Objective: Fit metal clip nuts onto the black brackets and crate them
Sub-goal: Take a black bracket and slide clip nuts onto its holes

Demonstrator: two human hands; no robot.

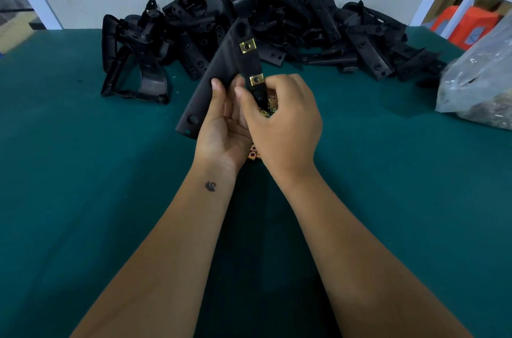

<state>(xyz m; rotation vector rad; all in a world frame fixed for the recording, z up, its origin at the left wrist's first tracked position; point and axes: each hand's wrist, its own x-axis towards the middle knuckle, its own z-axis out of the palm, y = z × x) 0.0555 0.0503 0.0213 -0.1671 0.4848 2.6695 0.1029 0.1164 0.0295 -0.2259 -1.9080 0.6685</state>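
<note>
At frame centre, left hand (221, 127) grips a V-shaped black bracket (219, 69) bearing two brass nuts (247, 46); right hand (282, 121) pinches its lower arm.

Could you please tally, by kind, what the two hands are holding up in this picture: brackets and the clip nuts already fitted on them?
Black bracket, held by the left hand: 1
Fitted brass-coloured clip nuts, upper and lower: 2
Total: 3

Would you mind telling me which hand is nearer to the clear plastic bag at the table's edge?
Right. The right hand lies between the bracket and the plastic bag; the left hand sits beyond it, farther from the bag.
</note>
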